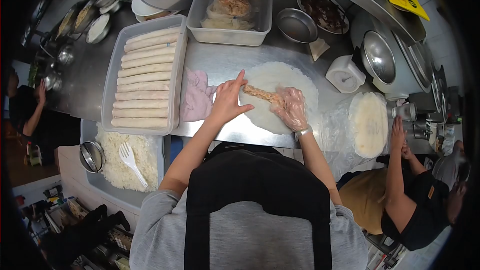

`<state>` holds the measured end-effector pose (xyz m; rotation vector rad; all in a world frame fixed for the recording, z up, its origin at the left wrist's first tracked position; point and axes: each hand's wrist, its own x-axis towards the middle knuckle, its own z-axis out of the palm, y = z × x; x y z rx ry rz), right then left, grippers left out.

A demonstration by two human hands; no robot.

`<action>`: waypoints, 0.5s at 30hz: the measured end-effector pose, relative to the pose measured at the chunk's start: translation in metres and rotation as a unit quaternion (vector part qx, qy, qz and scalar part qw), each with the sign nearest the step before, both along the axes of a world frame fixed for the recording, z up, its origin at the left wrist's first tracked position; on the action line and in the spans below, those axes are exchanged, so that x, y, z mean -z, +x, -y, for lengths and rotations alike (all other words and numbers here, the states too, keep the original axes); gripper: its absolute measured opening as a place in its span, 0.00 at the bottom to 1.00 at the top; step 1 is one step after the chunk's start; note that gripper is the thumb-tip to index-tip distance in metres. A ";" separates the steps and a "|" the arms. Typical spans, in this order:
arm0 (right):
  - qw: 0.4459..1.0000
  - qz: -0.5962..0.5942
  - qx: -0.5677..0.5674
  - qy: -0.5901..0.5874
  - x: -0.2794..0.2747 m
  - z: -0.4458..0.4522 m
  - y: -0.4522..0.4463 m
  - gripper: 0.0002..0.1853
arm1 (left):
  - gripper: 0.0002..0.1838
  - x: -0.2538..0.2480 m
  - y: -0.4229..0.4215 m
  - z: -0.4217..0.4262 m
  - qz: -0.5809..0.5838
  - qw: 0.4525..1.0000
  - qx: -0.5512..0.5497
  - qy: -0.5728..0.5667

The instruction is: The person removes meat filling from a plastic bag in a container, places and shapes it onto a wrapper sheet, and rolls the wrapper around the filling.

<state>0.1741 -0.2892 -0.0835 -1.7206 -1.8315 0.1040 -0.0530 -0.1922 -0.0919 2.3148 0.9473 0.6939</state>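
Observation:
A round, thin white wrapper sheet point(260, 120) lies flat on the steel counter in front of me. Across its middle runs a log of orange-brown minced filling point(260, 93). My left hand point(231, 101), bare, is at the sheet's left edge with thumb and index finger spread apart; the fingertip is close to the filling's left end. On the filling's right end rests my right hand point(292, 109), in a clear plastic glove, its fingers curled and pressed round the filling. A crumpled pink cloth point(196, 95) lies beside my left hand.
Left stands a plastic tub point(181, 70) of rolled white wraps; behind, another tub point(227, 37) holds filling. A stack of round wrappers point(371, 125), a scale point(345, 74) and a metal bowl point(297, 25) are to the right. Co-workers stand at both sides.

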 end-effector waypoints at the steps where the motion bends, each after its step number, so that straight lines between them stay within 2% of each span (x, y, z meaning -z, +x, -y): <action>1: 1.000 -0.019 -0.013 -0.017 0.004 -0.001 0.003 0.27 | 0.63 0.000 0.001 -0.001 -0.002 1.000 -0.001 0.003; 5: 0.998 -0.035 -0.024 -0.048 0.005 -0.009 0.002 0.24 | 0.63 -0.001 0.001 -0.002 -0.011 1.000 0.004 -0.003; 7: 1.000 -0.008 -0.005 -0.010 -0.009 -0.011 -0.010 0.18 | 0.63 0.000 0.002 -0.001 -0.012 1.000 -0.003 -0.006; 11: 0.998 -0.046 0.000 -0.032 0.003 -0.015 -0.011 0.18 | 0.63 -0.001 0.003 -0.001 -0.011 1.000 -0.002 -0.005; 15: 0.998 -0.059 -0.014 0.013 -0.006 -0.014 -0.011 0.15 | 0.64 -0.001 0.003 -0.003 -0.011 1.000 -0.005 -0.001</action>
